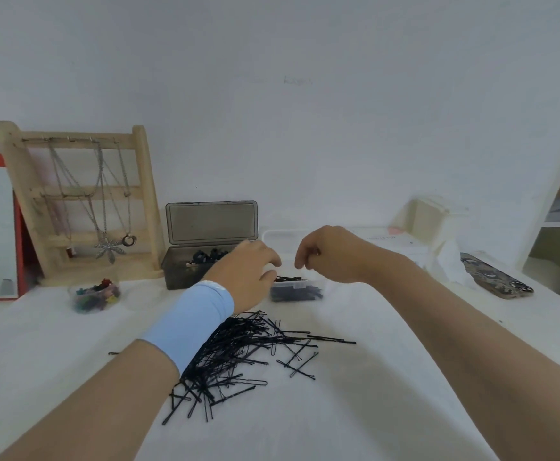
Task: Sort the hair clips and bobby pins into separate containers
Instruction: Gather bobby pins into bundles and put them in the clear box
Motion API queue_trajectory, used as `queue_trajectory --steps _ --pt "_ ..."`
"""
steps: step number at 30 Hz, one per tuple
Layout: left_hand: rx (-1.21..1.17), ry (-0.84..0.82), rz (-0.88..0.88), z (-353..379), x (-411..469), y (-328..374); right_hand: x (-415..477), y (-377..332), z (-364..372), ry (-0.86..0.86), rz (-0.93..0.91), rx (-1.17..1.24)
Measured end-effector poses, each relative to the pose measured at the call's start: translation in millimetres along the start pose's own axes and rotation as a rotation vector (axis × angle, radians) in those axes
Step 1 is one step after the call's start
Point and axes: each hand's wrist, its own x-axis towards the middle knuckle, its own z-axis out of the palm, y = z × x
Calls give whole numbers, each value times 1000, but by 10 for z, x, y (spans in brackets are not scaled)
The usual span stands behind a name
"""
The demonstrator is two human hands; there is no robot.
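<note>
Both your hands hover over the far side of the counter point(355, 410), above a small clear box point(297, 290) that already holds dark bobby pins. Your left hand point(247, 277), with a pale blue band point(193, 324) on its wrist, is palm down with the fingers loosely curled and the thumb near the box's left edge; you cannot tell whether it pinches anything. Your right hand point(325, 252) hangs just right of it, apart from it, with fingertips drawn together and pointing down over the box; whether a pin sits between them is too blurred to tell.

The loose pile of bobby pins point(238, 354) lies on the white counter nearer to you than either hand, partly under your left forearm, with a few strays spread toward the right.

Behind your left hand stands a smoky grey box point(185, 274) with its lid raised, dark hair clips inside. Further left, a small clear tub point(95, 296) holds colourful clips, in front of a wooden jewellery rack point(75, 201) hung with necklaces. A phone point(495, 276) lies far right.
</note>
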Motion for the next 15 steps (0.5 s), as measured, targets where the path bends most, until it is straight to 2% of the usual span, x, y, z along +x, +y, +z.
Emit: queue_trajectory --steps 2,5,7,8,10,13,15 --pt "-31 -2 -9 -75 -99 37 -126 -92 -10 -215 -18 -58" --pt "-87 -385 -93 -107 -275 114 -283 -188 119 -563 79 -309" --pt "4 -584 -111 -38 -410 166 -329 -225 244 -612 135 -480" --pt "53 -606 -105 4 -464 188 -333 -245 299 -595 131 -505" --pt "70 -544 -86 59 -504 208 -312 -261 366 -579 122 -476" --pt "-6 -423 -56 38 -499 139 -255 -311 406 -569 75 -433" --pt "-52 -404 -50 -5 -523 81 -216 -368 427 -498 1 -328"
